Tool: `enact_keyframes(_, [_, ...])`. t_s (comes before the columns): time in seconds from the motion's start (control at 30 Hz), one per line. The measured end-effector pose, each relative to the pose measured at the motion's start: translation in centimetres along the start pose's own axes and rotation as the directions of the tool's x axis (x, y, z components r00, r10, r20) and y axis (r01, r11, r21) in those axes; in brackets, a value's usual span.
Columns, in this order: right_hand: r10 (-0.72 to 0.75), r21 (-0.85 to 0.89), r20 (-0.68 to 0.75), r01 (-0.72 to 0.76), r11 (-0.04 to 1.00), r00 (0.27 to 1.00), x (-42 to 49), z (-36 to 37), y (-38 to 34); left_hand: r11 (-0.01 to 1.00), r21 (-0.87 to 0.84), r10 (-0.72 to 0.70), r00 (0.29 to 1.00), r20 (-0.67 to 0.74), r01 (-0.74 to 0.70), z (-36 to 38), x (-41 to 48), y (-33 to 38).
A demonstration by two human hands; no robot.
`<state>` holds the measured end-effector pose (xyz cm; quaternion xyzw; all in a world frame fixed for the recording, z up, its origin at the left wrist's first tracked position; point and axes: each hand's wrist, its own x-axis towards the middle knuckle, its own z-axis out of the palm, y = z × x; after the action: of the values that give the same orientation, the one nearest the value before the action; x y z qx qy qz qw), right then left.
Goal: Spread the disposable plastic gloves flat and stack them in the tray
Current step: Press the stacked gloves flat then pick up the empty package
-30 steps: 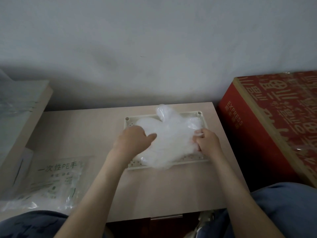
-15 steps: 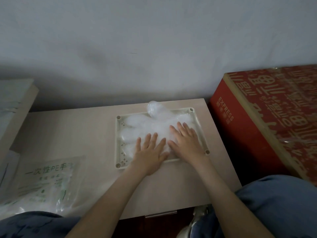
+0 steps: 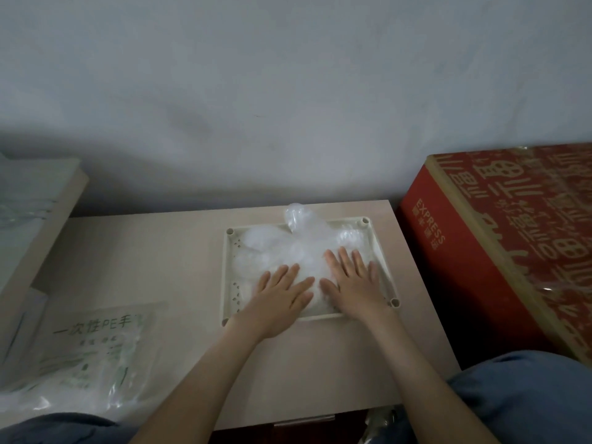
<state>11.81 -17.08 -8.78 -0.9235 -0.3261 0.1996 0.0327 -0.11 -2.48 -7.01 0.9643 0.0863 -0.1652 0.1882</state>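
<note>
Lying at the table's left, the packet of spare gloves [image 3: 96, 350] is well apart from the tray [image 3: 228, 270]. Inside the tray, the left hand [image 3: 277, 299] presses flat with straight fingers on the near part of the glove stack [image 3: 288, 251], gripping nothing. The right hand [image 3: 352, 283] does the same just beside it. A puffed glove finger [image 3: 298, 216] pokes over the far rim, ahead of both hands, so smoothing likely runs away from the body.

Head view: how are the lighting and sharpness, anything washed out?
Head view: dim and soft; the gloves in the tray merge into one pale mass; left hand and right hand read clearly; shadow darkens the wall near the table; glare streaks the red box.
</note>
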Motion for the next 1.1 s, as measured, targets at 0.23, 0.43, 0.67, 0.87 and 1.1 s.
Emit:
enact_keyframes(0.23, [-0.175, -0.019, -0.411, 0.183, 0.983, 0.895, -1.2, -0.9, -5.5, 0.979, 0.017, -0.167, 0.843, -0.511, 0.204, -1.6, -4.5, -2.1])
enact_keyframes(0.43, [-0.462, -0.003, -0.449, 0.516, 0.857, 0.765, -2.8, 1.3, -15.5, 0.663, -0.083, -0.743, 0.641, -0.192, 0.744, 0.8, -12.8, -9.4])
enact_keyframes(0.67, [-0.631, 0.020, -0.154, 0.641, 0.767, 0.760, -4.4, 4.1, -20.9, 0.655, -0.283, -0.755, 0.627, -0.192, 0.701, 0.7, -14.8, -11.5])
enact_keyframes(0.87, [-0.613, -0.094, 0.053, 0.615, 0.783, 0.789, -5.2, 4.6, -21.5, 0.678, -0.151, -0.730, 0.633, -0.257, 0.719, 0.1, -15.8, -12.2])
enact_keyframes(1.1, [-0.474, 0.553, 0.080, 0.357, 0.753, 0.877, -5.7, 2.6, -22.4, 0.604, -0.747, -0.742, 0.537, -0.402, 0.276, -2.6, -17.0, -9.9])
